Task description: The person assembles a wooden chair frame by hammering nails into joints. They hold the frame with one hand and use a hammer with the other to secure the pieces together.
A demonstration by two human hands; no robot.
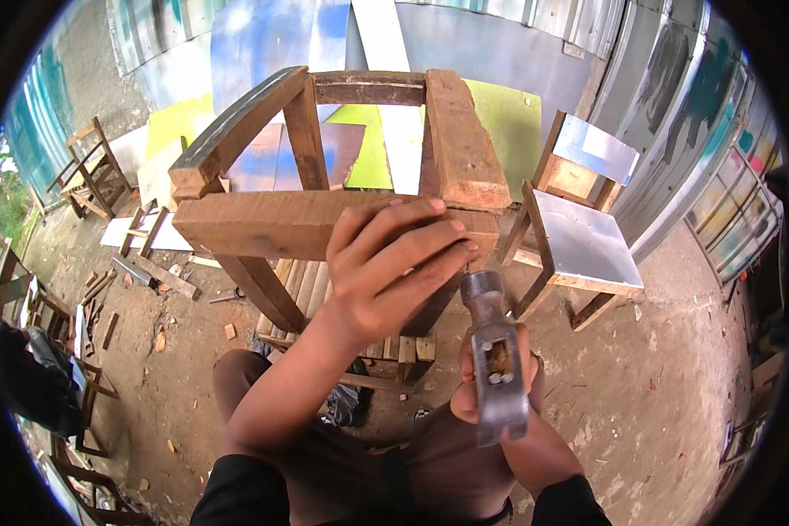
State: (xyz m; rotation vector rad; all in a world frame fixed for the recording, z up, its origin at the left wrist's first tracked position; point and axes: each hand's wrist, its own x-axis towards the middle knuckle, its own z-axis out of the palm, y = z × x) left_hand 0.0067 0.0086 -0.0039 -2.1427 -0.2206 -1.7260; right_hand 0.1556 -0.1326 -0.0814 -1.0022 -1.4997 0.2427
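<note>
A brown wooden chair frame (263, 219) of thick beams stands before me, raised on a slatted wooden stool (307, 294). My left hand (394, 267) is closed on the front rail, its fingers lying along the face toward the right corner joint. Whether a nail is under those fingertips cannot be seen. Just below that corner, my right hand (465, 394) grips a claw hammer (498, 351). The hammer's striking face is close to the left fingertips, and its claw points toward me. Its handle is mostly hidden beneath the head.
A chair with a pale, shiny seat (583, 237) stands at the right. Another wooden chair (92, 171) is far left. Wood scraps (162, 276) litter the dirt floor. Painted sheets (500, 131) lean on the metal wall behind. Dark furniture pieces (88, 394) crowd the left edge.
</note>
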